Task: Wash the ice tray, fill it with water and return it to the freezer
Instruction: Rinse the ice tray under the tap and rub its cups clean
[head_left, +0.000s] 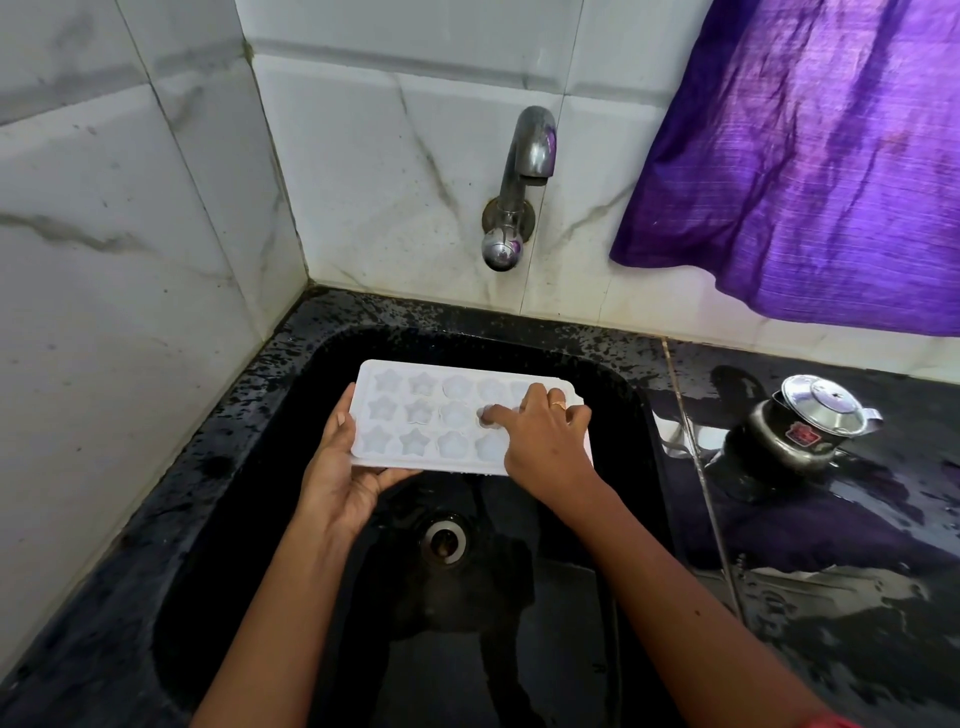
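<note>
Over sink (291, 467), white star-moulded ice tray (415, 415)

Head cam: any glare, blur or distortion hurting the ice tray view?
Head view: wide-angle bends joints of the white marbled wall tiles; reflections glare off the wet black stone counter; white plastic ice tray is sharp but low-contrast; black sink basin shows little detail.

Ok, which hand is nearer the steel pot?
Right. The right hand presses the tray near its right end, left of the pot; the left hand grips its left end.
</note>
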